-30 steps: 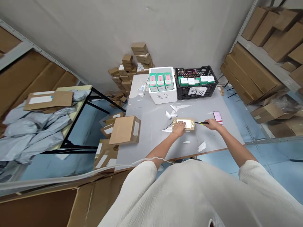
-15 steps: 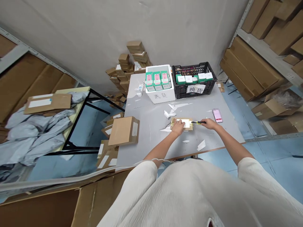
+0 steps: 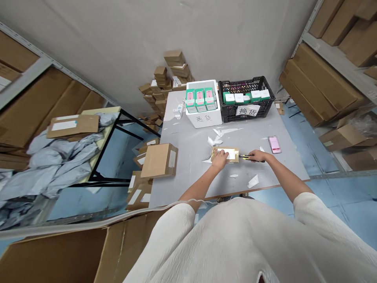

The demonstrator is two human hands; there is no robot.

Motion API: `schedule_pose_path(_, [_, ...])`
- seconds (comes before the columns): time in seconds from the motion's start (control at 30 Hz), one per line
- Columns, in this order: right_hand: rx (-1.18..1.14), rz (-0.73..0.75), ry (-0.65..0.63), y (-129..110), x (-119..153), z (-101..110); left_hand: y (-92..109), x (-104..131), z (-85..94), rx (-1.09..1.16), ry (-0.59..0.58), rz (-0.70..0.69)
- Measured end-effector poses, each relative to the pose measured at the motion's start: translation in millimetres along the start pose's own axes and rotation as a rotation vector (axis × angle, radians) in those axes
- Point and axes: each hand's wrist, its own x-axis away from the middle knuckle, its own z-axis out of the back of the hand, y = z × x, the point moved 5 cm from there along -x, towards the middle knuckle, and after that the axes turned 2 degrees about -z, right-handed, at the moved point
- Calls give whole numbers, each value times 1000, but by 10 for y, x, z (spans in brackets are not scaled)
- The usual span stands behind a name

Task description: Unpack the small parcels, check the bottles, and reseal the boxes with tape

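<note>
A small cardboard box [image 3: 235,158] with a white label and shiny tape lies flat on the grey table. My left hand [image 3: 220,158] grips its left part from above, fingers over the label. In my right hand [image 3: 257,155] is a black and yellow utility knife [image 3: 245,157]. Its tip points left at the box's right end; whether the blade touches cannot be made out. Torn white paper scraps [image 3: 253,181] lie around the box. A pink-screened phone [image 3: 274,145] rests beyond my right hand.
At the table's back stand a white foam box [image 3: 205,120] and a black plastic crate [image 3: 246,109], both holding green-and-white boxes. A larger carton [image 3: 157,161] sits at the table's left edge. Grey mailing bags [image 3: 60,157] cover a side table. Stacked cartons [image 3: 173,65] stand by the wall.
The utility knife has shifted slightly right and turned, its tip now at the box's right end instead of over the label's edge. My left hand stays on the box. The view has swung slightly left.
</note>
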Motion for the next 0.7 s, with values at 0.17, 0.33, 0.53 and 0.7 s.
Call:
schedule_pose_path(0.17, [-212, 10, 63, 181, 159, -105, 11, -25, 41, 61, -39, 4])
schedule_pose_path(0.33, [-329, 9, 193, 327, 152, -168, 23, -103, 173, 153, 19, 66])
schedule_pose_path(0.53, [-85, 106, 347, 185, 204, -229, 48, -314, 239, 105, 91, 60])
schedule_pose_path(0.7, [264, 127, 428, 98, 239, -279, 39, -434, 134, 77, 21, 33])
